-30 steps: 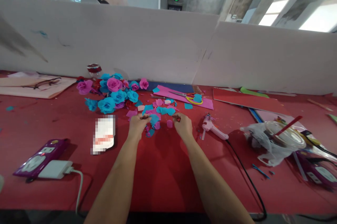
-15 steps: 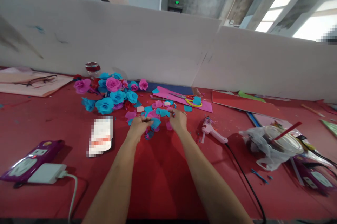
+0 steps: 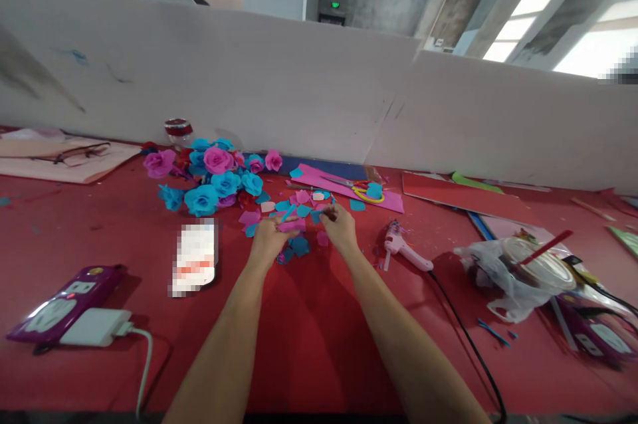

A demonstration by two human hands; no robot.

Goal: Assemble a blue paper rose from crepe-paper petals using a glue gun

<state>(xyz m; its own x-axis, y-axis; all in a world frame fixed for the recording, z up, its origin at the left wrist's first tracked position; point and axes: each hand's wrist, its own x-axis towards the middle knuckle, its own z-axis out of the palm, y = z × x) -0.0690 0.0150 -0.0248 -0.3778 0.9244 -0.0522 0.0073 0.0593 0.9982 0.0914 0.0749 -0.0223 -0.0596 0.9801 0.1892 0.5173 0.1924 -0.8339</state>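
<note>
My left hand is closed in a pinch on a pink paper piece, over the pile of cut petals. A narrow blue strip shows just above its fingers; whether they hold it too I cannot tell. To the right, my right hand has its fingertips pressed together beside a blue paper petal, and what is between them is too small to make out. Loose blue petals and a pink petal lie on the red table. Finished paper roses are bunched behind my left hand.
A pink glue gun with a black cord lies on the right. Yellow-handled scissors rest on pink paper. Further right stands a bagged tub. Left are a purple power strip, a white charger and a blurred white object.
My left hand shows a pink piece where a blue petal was before. A blue petal now lies below it on the table. My right hand has shifted slightly, fingertips still together.
</note>
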